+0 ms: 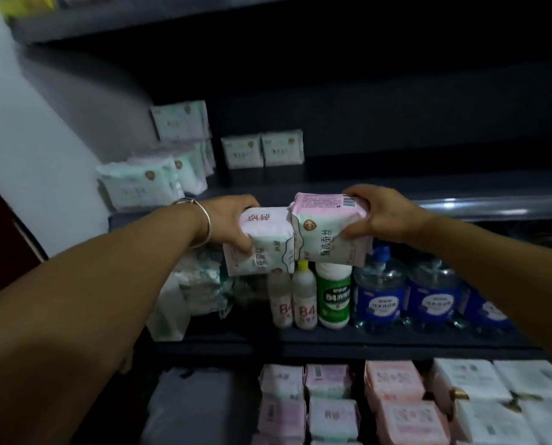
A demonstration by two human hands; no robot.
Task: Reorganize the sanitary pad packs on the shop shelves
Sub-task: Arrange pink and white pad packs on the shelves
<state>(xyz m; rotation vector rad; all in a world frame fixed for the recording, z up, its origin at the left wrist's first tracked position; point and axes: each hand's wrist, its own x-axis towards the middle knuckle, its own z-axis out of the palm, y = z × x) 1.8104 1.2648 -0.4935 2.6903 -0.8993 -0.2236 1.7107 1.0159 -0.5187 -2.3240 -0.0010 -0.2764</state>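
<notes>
Mid-task: we clasp one pink pad pack [262, 242] in our left hand [233, 220], another [327, 226] in our right hand [380, 213]; few packs [262, 150] shelved far left, lower stacks [329, 409] remaining.

we see a dim scene overall; the upper back of the shelving sinks into near black. the brightest patch is the pale wall [17, 130] on the left, and a streak of glare runs along the shelf edge [493, 205] at right. the near forearm [75, 316] is soft and out of focus, and the packs at the bottom [332, 409] are smeared with blur. print on the two held packs [300, 232] reads fairly sharply. straight shelf lines bow towards the edges from the wide lens.
</notes>
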